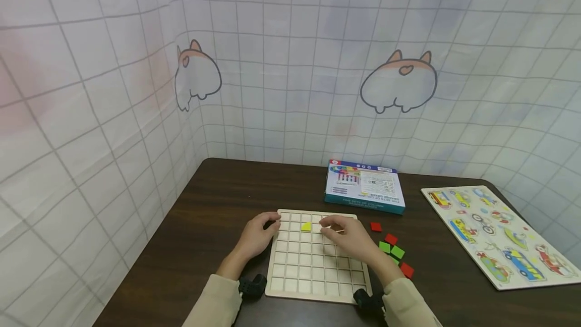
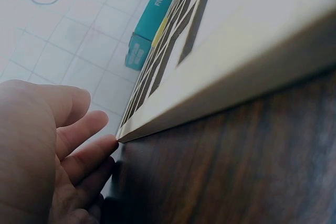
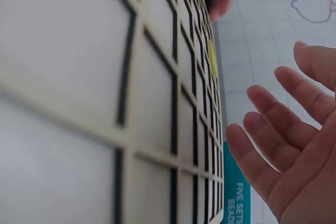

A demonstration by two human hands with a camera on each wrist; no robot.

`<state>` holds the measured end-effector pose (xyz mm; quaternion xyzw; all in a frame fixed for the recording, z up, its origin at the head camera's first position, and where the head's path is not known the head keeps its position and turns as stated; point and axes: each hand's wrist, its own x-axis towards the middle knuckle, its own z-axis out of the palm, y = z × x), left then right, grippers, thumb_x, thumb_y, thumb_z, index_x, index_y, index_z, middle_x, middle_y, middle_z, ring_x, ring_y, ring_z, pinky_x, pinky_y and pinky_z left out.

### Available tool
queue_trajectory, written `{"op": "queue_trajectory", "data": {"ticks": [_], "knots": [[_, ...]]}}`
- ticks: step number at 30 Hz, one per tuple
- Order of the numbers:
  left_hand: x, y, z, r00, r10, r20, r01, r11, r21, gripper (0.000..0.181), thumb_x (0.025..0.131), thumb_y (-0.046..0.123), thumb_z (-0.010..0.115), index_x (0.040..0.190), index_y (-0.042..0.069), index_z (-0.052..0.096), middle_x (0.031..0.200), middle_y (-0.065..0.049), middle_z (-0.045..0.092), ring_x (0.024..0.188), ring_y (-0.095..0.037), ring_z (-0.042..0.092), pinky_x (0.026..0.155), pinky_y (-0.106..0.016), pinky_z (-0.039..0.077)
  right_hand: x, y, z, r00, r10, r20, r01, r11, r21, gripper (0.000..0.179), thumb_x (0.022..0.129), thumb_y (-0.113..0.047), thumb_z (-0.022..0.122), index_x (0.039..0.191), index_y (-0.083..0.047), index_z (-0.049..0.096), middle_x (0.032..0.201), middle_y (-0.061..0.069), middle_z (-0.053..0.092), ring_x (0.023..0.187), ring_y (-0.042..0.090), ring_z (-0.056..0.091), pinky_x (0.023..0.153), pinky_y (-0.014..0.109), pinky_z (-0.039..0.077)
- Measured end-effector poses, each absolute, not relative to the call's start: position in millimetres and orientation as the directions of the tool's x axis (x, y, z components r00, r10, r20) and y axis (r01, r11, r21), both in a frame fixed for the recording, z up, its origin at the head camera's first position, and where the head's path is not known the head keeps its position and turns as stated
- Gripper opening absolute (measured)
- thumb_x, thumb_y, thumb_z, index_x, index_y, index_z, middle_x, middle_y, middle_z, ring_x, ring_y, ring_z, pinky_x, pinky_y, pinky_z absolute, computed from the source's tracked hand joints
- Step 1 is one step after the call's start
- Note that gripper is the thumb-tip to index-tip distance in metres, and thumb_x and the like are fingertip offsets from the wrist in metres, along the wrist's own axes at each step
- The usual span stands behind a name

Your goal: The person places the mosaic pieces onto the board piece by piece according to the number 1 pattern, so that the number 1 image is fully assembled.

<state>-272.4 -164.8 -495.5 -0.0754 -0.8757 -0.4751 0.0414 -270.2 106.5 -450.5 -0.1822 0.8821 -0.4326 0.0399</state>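
Observation:
A pale wooden grid board [image 1: 304,271] lies on the dark table, with one yellow piece [image 1: 306,226] in a cell of an upper row. At the board's far left corner is my left hand [image 1: 256,238]; in the left wrist view its relaxed fingers [image 2: 92,158] come right up to the board's edge. Over the right side of the board hovers my right hand [image 1: 351,238]. The right wrist view shows its fingers [image 3: 286,106] loosely spread, holding nothing. Part of the grid is hidden beneath that hand.
Several red tiles [image 1: 375,227] and green tiles [image 1: 397,252] lie right of the board. Behind stands a flat teal and white box [image 1: 336,193]. A picture puzzle board [image 1: 495,231] lies at the far right. A patterned curtain [image 1: 290,64] surrounds the table.

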Motion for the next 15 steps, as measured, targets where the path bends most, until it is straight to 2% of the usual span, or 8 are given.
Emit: {"op": "queue_trajectory", "data": {"ticks": [8, 15], "knots": [[-273, -162, -497, -0.987, 0.091, 0.133, 0.161, 0.529, 0.833, 0.033, 0.101, 0.028, 0.057, 0.129, 0.013, 0.063, 0.137, -0.007, 0.056, 0.132, -0.032, 0.047, 0.106, -0.055, 0.038, -257, 126, -459, -0.959, -0.269, 0.093, -0.226, 0.524, -0.821, 0.022, 0.094, -0.022, 0.067, 0.114, -0.013, 0.071, 0.109, -0.002, 0.070, 0.097, 0.016, 0.063, 0.084, 0.035, 0.054], [-273, -162, -495, -0.988, 0.076, 0.135, 0.155, 0.537, 0.829, 0.033, 0.100, 0.027, 0.057, 0.129, 0.013, 0.063, 0.137, -0.008, 0.056, 0.132, -0.032, 0.047, 0.107, -0.055, 0.038, -255, 147, -463, -0.970, -0.162, 0.182, -0.240, 0.506, -0.829, 0.020, 0.094, -0.017, 0.068, 0.111, -0.009, 0.072, 0.101, 0.000, 0.070, 0.087, 0.015, 0.062, 0.076, 0.025, 0.052]]}}
